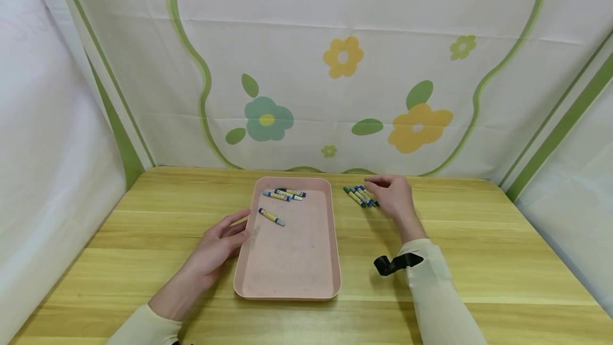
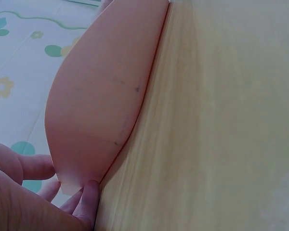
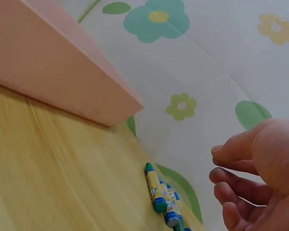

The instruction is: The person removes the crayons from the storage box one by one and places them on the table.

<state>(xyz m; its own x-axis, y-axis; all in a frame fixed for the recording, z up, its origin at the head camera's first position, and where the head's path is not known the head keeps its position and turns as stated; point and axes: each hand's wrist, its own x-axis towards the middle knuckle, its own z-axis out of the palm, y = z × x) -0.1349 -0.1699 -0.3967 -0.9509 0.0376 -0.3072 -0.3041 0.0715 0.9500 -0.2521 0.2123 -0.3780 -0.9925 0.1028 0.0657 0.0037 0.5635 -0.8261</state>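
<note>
My left hand rests against the left side of the pink tray, its fingertips and thumb touching the wall. In the left wrist view, fingers meet the tray's end at its edge and near the table. On the table right of the tray lies a small group of crayons with yellow wrappers, green and blue among them. Just above and beside them hovers my right hand, fingers loosely bent. The right wrist view shows nothing between its thumb and fingers, apart from the crayons.
Inside the tray, several crayons lie together toward the far end, and a single crayon sits closer to the left wall. The wooden table ends at a white cloth backdrop with printed flowers. Similar cloth hangs on both sides.
</note>
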